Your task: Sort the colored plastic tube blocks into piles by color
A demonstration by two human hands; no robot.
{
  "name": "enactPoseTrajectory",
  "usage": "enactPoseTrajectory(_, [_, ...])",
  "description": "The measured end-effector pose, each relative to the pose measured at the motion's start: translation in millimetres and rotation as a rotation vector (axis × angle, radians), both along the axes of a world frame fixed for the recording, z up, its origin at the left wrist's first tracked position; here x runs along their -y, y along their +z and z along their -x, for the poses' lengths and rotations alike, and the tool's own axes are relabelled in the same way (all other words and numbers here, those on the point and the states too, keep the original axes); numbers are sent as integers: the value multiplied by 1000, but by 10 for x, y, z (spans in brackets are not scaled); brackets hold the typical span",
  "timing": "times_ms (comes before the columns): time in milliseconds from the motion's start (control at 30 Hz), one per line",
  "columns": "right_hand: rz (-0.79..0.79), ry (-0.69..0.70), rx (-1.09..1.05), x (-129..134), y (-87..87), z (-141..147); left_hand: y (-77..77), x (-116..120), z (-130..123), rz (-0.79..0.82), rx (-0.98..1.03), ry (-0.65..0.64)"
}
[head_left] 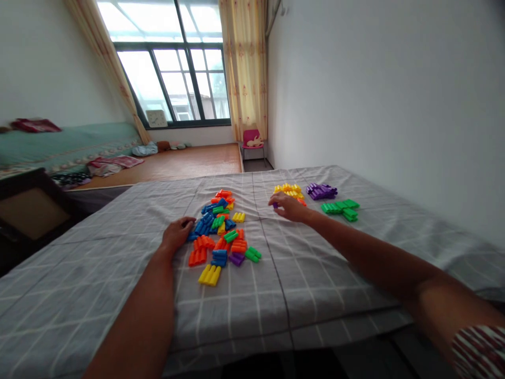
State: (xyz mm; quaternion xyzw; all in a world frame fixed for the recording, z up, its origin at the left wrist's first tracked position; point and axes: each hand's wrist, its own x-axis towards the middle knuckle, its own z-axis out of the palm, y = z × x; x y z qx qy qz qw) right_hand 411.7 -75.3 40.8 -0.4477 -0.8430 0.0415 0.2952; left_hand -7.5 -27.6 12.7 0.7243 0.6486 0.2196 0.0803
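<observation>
Striped sleeve point(479, 350) nearest, right fingertips point(272, 199) pinch a purple block point(275, 205) (mostly hidden).

A home interior, apparently a bedroom, is indicated by the grey checked sheet point(118, 237), patterned yellow curtain point(244, 68), square clock point(157, 118) by the window point(187, 79), rumpled fabrics point(112, 164) and soft toy point(255, 142).

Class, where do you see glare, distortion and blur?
Head view: glare washes out the dark-framed glass window. Head view: wide-angle distortion seems to slant the left yellow fabric curtain. Head view: the dark-and-white striped sleeve looks soft; the purple plastic piece in the right hand shows little detail.
</observation>
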Motion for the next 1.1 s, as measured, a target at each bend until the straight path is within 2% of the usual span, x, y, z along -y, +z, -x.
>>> enactPoseTrajectory(167, [60,-321,-7,-233,310,-1159,1,-43,8,6,-14,12])
enactPoseTrajectory(300, [150,-482,176,-369,305,-1850,-30,-86,31,5,-1,24])
enactPoseTrajectory(433, [214,-561,295,-398,141,-2104,-37,-85,37,8,9,31])
enactPoseTrajectory(567, [193,-574,282,-280,90,-2107,-25,-69,27,8,21,34])
enactPoseTrajectory(633, [161,-575,259,-214,141,-2011,-13,-53,9,8,25,40])
enactPoseTrajectory(700, [97,-544,222,-160,213,-1796,1,-27,-17,9,29,46])
enactPoseTrajectory(767, [23,-469,169,-98,277,-1435,14,-1,-46,7,27,47])
enactPoseTrajectory(833, [-23,-339,114,14,316,-943,17,20,-67,10,17,40])
enactPoseTrajectory(900, [-10,-140,77,190,329,-383,9,33,-76,14,15,39])
enactPoseTrajectory(1000, [55,262,79,497,299,414,-21,40,-70,11,26,41])
enactPoseTrajectory(1100, [79,614,170,693,205,981,-64,29,-49,1,48,29])
